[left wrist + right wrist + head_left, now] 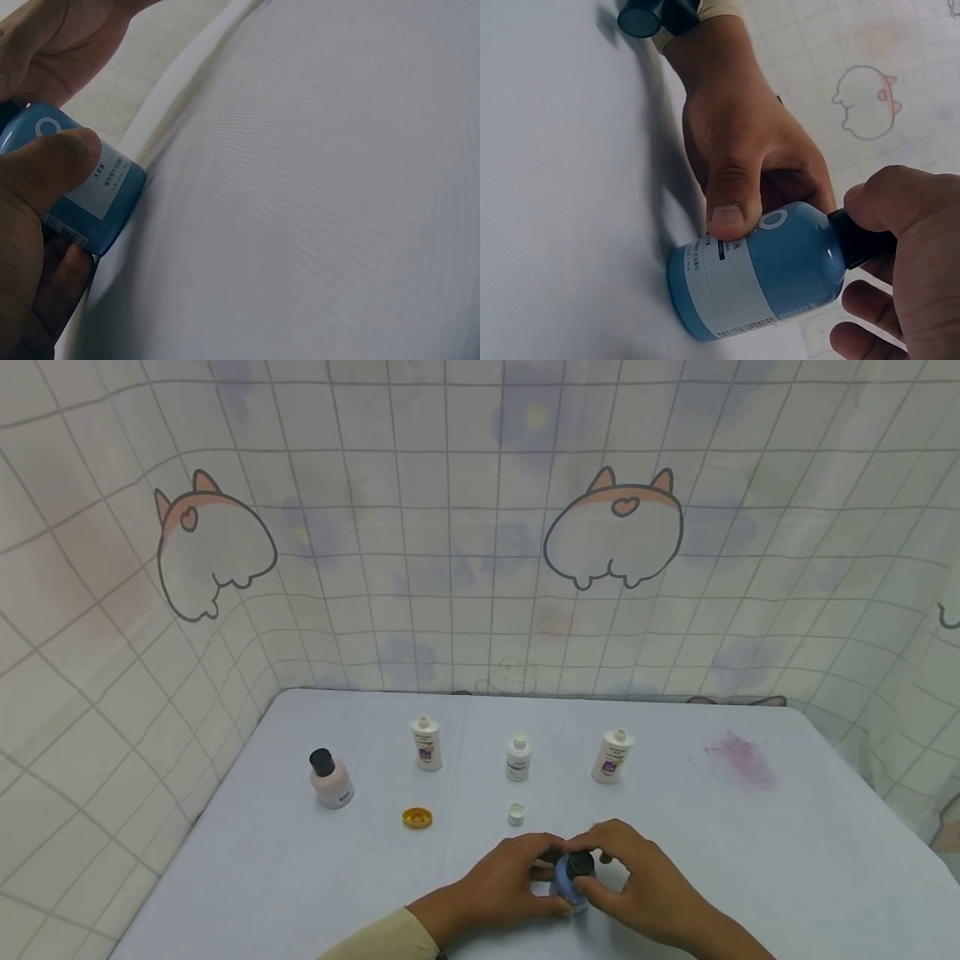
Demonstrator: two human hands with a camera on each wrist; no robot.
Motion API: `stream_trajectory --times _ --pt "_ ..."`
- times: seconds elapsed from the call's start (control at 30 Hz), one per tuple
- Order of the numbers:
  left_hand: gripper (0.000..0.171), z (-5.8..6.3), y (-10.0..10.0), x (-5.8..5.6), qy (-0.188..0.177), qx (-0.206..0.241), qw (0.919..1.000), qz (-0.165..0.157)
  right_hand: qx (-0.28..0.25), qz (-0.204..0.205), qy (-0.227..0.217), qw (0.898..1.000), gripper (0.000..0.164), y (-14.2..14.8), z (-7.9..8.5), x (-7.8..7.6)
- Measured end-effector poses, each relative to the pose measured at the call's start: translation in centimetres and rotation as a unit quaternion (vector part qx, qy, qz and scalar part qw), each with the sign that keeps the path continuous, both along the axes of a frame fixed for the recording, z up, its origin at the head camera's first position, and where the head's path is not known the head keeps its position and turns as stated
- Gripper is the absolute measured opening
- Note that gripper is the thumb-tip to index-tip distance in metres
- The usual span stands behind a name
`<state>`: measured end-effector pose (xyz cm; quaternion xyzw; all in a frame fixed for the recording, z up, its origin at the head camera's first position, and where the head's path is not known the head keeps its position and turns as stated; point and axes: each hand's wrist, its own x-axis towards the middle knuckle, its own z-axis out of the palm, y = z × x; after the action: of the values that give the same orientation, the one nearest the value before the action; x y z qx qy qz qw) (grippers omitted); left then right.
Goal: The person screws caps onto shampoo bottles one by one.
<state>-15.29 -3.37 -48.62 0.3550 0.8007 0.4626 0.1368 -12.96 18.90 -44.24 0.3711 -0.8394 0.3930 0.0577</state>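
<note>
A blue bottle (795, 259) with a white label stands on the white table close to the front edge. Around its body curls my left hand (513, 881), with the thumb (71, 154) pressed along the label side. On top sits a black cap (581, 863), which my right hand (645, 885) pinches between thumb and fingers. The cap is on the bottle's neck in the right wrist view, partly hidden by the right thumb. In the left wrist view the right hand (75, 52) covers most of the cap.
A pale pink bottle (332, 785) with a black cap stands at the left. Three white bottles without caps (428, 750) (517, 760) (611, 758) stand farther back. An orange cap (417, 817) and a white cap (516, 814) lie nearer. A pink stain (742, 760) marks the table's right.
</note>
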Motion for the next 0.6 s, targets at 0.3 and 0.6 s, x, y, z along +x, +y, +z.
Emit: stream_trajectory --times 0.3,0.6 --pt "0.055 -0.03 -0.01 0.07 0.005 -0.002 1.0 0.003 0.014 -0.021 -0.001 1.0 0.041 0.1 0.15 0.14" --pt "0.054 0.1 0.12 0.2 0.004 -0.004 1.0 0.008 0.027 -0.043 0.007 0.999 0.04 0.03 0.36 0.35"
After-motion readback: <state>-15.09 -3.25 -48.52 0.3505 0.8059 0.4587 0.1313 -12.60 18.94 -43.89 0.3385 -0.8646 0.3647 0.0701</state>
